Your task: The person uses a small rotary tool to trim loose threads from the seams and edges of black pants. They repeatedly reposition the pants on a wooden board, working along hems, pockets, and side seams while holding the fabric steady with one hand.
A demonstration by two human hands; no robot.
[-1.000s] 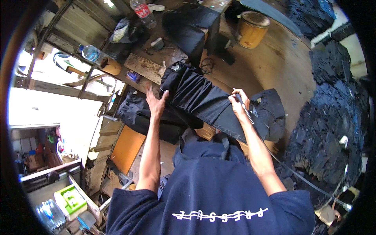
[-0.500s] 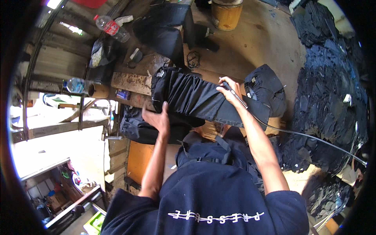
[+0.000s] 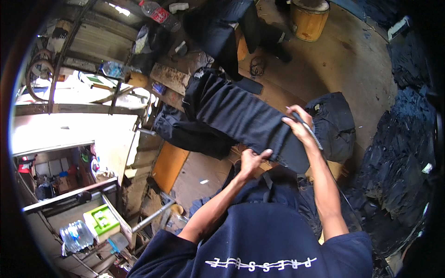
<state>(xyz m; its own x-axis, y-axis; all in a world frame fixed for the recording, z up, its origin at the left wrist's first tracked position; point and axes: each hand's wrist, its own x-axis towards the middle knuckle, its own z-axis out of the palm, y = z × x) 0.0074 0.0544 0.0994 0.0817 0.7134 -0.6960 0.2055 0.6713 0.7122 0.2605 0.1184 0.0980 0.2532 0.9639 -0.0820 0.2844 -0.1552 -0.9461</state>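
Black trousers (image 3: 241,109), with a gathered waist at the far left end, lie stretched on a slant in front of me. My left hand (image 3: 252,162) is at their near edge, the thumb along the cloth and the fingers curled at the border, partly hidden. At the lower right end of the cloth, my right hand (image 3: 300,124) closes round a slim dark pen-like tool (image 3: 302,121). A spring-like sleeve and a thin cable trail from the tool along my right forearm. More black cloth (image 3: 192,134) hangs bunched beneath the waist end.
A folded black bundle (image 3: 333,123) sits right of my right hand. Heaps of dark cloth (image 3: 394,153) line the right side. A yellow-brown bucket (image 3: 309,21) stands at the back. Upper left is a plastic bottle (image 3: 160,16); lower left, a green-and-white box (image 3: 102,220).
My left hand has moved right, from beside the waist end to the near edge of the cloth. The trouser fabric lies flatter. My right hand keeps the tool; the whole view has shifted.
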